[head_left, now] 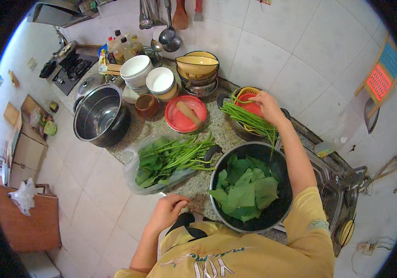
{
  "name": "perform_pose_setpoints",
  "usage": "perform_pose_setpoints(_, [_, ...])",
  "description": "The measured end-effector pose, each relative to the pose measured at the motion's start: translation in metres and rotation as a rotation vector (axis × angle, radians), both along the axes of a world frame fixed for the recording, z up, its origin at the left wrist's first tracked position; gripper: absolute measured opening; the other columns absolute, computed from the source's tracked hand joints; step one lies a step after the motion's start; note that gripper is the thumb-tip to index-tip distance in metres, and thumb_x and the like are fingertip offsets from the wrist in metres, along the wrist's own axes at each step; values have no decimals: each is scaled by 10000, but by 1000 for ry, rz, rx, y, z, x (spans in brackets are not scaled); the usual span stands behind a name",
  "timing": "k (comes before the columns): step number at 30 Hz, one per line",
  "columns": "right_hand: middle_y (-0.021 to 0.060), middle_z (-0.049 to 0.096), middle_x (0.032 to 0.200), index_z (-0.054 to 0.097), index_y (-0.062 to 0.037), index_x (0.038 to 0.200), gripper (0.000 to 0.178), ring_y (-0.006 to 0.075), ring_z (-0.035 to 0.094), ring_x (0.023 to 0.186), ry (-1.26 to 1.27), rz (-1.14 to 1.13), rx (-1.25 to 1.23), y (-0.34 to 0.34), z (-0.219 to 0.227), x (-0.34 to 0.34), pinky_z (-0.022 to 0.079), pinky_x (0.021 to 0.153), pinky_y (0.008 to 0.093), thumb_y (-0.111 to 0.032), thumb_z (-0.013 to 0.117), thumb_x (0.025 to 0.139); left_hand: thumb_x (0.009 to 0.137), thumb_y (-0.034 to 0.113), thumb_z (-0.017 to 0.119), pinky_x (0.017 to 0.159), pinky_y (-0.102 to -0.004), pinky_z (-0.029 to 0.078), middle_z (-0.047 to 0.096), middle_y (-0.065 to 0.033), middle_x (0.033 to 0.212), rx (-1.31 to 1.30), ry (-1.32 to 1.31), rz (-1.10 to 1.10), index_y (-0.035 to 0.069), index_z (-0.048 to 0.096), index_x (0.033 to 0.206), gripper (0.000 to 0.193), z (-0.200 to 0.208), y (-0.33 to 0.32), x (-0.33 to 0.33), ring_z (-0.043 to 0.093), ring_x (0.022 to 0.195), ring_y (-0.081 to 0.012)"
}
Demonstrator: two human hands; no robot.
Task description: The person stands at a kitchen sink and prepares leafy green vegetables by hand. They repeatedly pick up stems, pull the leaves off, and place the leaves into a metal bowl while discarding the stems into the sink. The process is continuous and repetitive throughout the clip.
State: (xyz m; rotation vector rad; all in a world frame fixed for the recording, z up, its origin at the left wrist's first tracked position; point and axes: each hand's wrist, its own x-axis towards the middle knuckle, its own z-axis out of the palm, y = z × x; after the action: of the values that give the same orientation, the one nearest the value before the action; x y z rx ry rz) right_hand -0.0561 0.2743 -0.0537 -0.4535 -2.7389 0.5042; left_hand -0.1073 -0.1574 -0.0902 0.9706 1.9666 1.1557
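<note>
My right hand reaches over a pot topped with a red and a yellow basket. Its fingers are closed at the end of a thin green stem. A bunch of cut green stems lies across the baskets below it. My left hand is at the counter's front edge, fingers curled together; what they hold, if anything, is too small to make out. Beside it, a clear plastic bag holds leafy green stems. In front of my body, a large dark pot contains loose green leaves.
Left on the counter stand a big black pot, stacked white bowls, a brown jar and a red basket with a wooden-handled tool across it. Yellow bowls are stacked by the wall. A sink is at right.
</note>
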Motion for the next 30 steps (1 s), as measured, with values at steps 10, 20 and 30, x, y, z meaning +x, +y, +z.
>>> perform_pose_setpoints(10, [150,522,837,638,-82,905,315,319,501,855,-23,83,222,11,-30,-22,409,766,384,43,495,655,806,60,542,551,-263,453,594,-92,768,-62,-49,32,-8,614,876,121,-1,-10,4,553,616,-149])
perform_pose_setpoints(20, [188,567,1025,565,-18,1052,272,314,529,980,-53,-113,-31,0,-58,-22,410,844,370,-66,452,810,817,89,544,527,-263,443,580,-85,748,-3,52,46,10,614,876,121,-5,-18,4,536,582,-141])
perform_pose_setpoints(30, [177,579,997,544,-10,1066,261,313,540,959,282,-178,-20,-45,-47,4,407,850,367,-82,447,834,773,53,542,592,-326,441,574,-126,770,106,486,135,11,603,841,100,-4,31,-58,557,672,-245])
